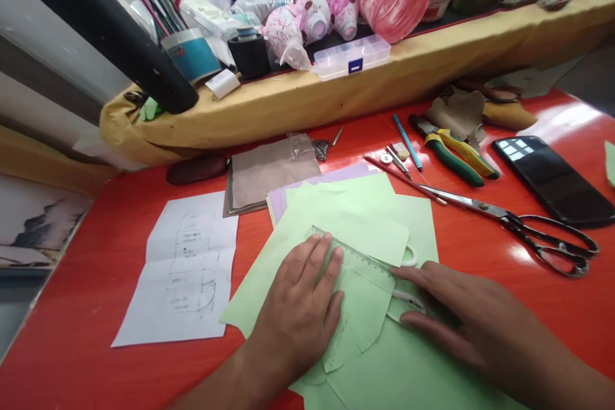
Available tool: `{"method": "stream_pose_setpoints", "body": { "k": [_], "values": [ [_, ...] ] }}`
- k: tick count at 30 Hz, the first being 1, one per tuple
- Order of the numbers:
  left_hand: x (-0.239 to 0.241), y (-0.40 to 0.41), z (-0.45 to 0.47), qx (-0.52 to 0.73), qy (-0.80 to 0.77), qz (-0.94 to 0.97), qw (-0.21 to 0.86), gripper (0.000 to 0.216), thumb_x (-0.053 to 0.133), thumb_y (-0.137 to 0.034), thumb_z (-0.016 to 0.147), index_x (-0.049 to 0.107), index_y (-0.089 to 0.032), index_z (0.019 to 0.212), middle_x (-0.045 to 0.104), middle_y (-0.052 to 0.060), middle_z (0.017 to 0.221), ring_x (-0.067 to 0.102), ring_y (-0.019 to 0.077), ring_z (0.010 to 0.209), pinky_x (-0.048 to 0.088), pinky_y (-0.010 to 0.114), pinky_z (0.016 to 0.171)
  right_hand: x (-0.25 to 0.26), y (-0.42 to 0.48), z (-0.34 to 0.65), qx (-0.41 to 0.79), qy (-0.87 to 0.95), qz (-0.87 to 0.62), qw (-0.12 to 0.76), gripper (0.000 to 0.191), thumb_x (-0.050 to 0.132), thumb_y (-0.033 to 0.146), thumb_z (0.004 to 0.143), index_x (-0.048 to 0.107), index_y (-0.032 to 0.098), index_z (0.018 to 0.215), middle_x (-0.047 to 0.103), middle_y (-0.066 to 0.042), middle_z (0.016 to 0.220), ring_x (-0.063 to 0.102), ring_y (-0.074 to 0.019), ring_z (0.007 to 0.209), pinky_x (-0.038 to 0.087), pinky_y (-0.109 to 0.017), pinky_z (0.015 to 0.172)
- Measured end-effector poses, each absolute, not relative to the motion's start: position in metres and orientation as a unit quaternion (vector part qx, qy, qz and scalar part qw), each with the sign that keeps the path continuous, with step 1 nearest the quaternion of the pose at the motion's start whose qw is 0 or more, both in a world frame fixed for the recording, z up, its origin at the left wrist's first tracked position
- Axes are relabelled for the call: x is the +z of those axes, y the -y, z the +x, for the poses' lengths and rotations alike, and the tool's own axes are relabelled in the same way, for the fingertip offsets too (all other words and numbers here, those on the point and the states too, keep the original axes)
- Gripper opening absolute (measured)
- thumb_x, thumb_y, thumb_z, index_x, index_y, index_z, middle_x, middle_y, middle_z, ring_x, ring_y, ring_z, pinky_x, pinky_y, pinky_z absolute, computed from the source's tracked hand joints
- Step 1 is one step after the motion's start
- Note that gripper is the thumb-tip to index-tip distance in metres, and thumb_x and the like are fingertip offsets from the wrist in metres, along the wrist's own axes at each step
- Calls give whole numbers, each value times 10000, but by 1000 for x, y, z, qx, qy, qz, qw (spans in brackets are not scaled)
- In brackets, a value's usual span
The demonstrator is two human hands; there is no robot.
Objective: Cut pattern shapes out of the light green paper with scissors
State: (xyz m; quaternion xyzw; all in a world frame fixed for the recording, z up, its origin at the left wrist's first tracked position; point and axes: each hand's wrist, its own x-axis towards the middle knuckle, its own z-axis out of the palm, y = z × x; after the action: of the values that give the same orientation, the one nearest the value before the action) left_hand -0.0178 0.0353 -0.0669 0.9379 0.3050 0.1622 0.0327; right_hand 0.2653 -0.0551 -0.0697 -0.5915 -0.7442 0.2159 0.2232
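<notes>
Left hand: fingers spread flat, grasping nothing, pressing a clear ruler onto green sheets; even pressure, I'd say, keeps it from skidding.
Right hand: fingers parted, forefinger by the ruler's right end, thumb beside a white loop; a light touch there seems wise.
Ruler: see-through, finely marked along its far edge.
Green sheets: pale, overlapping, mid-table.
Far right: metal shears.

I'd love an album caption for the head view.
Left hand on a clear ruler over green paper, right hand alongside, black-handled scissors nearby.
</notes>
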Motion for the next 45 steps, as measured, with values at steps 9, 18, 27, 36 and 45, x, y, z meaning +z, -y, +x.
{"method": "stream_pose_setpoints", "body": {
  "k": [9, 18, 27, 36, 45],
  "values": [
    [-63, -37, -16, 160, -287, 944, 37, 478, 542, -194, 1046, 611, -20, 1486, 663, 196, 1538, 590, 346, 1424, 503, 516, 1162, -59, 49, 275, 237, 736, -594, 222, 358, 660, 524, 1043, 745, 302, 1311, 844, -67, 989, 824, -258, 725, 649, -311, 587],
    [-60, -37, -17, 158, -284, 945, 38, 464, 531, -193, 1055, 618, -38, 1483, 654, 170, 1556, 591, 328, 1436, 505, 504, 1170, -59, 50, 276, 221, 737, -591, 243, 373, 685, 560, 1022, 772, 314, 1288, 873, -72, 1047, 855, -294, 761, 683, -343, 587],
    [-61, -36, -17, 162, -290, 942, 44, 476, 547, -191, 1048, 604, -48, 1499, 662, 180, 1544, 586, 316, 1451, 511, 501, 1184, -61, 50, 277, 235, 728, -598, 241, 374, 694, 549, 1009, 788, 325, 1294, 875, -77, 1048, 854, -302, 751, 685, -347, 564],
    [-60, -37, -17, 157, -287, 944, 42, 465, 535, -197, 1056, 620, -33, 1483, 653, 173, 1557, 573, 314, 1458, 480, 488, 1203, -56, 48, 274, 199, 744, -588, 248, 352, 651, 569, 1038, 771, 324, 1260, 879, -67, 990, 853, -294, 707, 690, -323, 522],
    [-60, -37, -17, 153, -285, 945, 40, 460, 528, -192, 1058, 624, -28, 1476, 655, 177, 1553, 573, 315, 1457, 481, 489, 1197, -58, 48, 274, 188, 748, -584, 252, 341, 631, 573, 1048, 731, 351, 1287, 880, -51, 975, 851, -290, 687, 683, -319, 509]
  ]
}}
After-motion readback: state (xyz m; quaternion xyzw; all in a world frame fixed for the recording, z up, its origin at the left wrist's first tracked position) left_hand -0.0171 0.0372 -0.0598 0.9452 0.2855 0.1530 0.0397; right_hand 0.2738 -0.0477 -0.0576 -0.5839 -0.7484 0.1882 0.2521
